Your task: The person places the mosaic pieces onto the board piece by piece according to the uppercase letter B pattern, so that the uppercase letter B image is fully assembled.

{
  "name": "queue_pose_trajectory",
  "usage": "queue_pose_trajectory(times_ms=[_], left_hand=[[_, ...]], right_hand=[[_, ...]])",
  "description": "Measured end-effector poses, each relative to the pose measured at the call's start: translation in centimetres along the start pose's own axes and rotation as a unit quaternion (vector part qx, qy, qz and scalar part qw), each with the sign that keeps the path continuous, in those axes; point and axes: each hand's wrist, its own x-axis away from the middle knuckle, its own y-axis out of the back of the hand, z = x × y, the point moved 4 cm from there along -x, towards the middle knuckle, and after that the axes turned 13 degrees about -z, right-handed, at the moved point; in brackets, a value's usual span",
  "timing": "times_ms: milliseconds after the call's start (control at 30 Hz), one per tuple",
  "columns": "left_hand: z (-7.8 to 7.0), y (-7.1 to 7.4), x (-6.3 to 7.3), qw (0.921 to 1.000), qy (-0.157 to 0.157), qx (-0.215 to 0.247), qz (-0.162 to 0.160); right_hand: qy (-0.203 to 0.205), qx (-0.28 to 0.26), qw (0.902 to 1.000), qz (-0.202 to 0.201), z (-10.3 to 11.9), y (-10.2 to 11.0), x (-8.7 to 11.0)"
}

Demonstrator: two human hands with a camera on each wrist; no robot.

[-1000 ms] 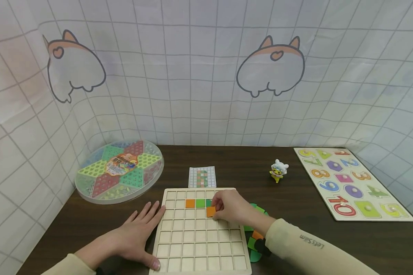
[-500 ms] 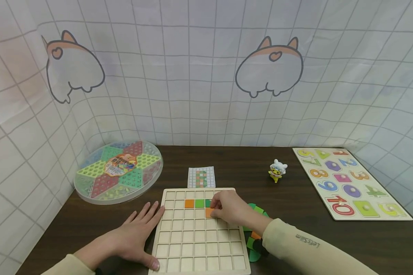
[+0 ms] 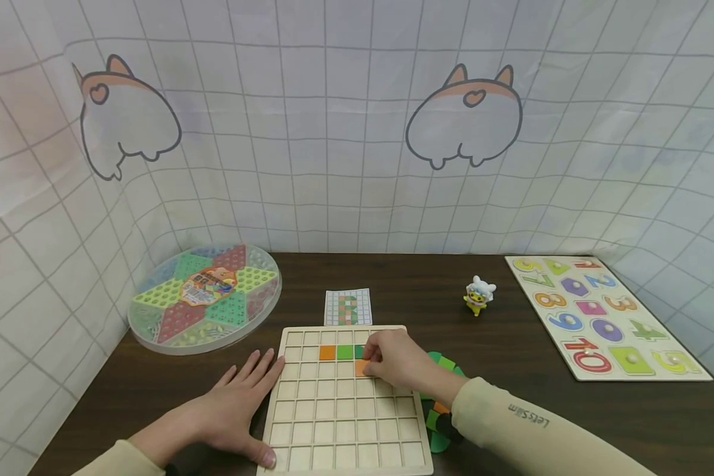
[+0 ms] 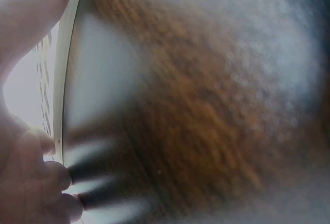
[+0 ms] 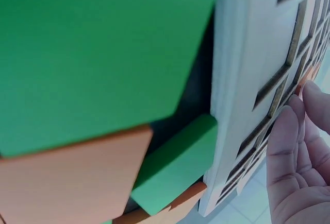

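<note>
This is a small play corner at a dark table (image 3: 419,281), whether in a home or a studio I can't tell. Beyond the right hand (image 3: 401,357) and its pinch, checked cloth (image 3: 309,178) printed with cartoon dog rears (image 3: 464,127) curtains the back and both sides. Left of that grip lies a star-patterned game board (image 3: 205,297); to its right, a toy figure (image 3: 478,295) and a number puzzle (image 3: 609,318)

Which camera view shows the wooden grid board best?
The head view: nearly the whole grid board shows from above, the right hand covering part. The right wrist view has one side and some cells, steeply slanted; the left wrist view, mainly an edge strip.
</note>
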Motion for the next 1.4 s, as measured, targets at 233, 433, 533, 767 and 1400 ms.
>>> queue_pose_trajectory(times_ms=[233, 433, 533, 767, 1400], left_hand=[[-0.1, -0.1, 0.0, 1.0000, -0.004, -0.001, -0.001], [-0.2, -0.1, -0.2, 1.0000, -0.004, 0.001, -0.001], [-0.3, -0.1, -0.3, 1.0000, -0.006, 0.001, 0.000], [-0.5, 0.2, -0.3, 1.0000, -0.006, 0.000, 0.002], [0.0, -0.1, -0.1, 1.0000, 0.001, -0.005, 0.000]], right_hand=[[0.004, 0.002, 1.0000, 0.002, -0.4, 0.4, 0.2], [-0.026, -0.002, 0.9996, -0.006, -1.9, 2.4, 0.8], [-0.046, -0.003, 0.9989, -0.012, -3.1, 3.8, 1.2], [-0.054, -0.003, 0.9982, -0.026, -6.3, 6.4, 2.4], [-0.037, 0.021, 0.9989, 0.019, -9.3, 6.9, 2.5]])
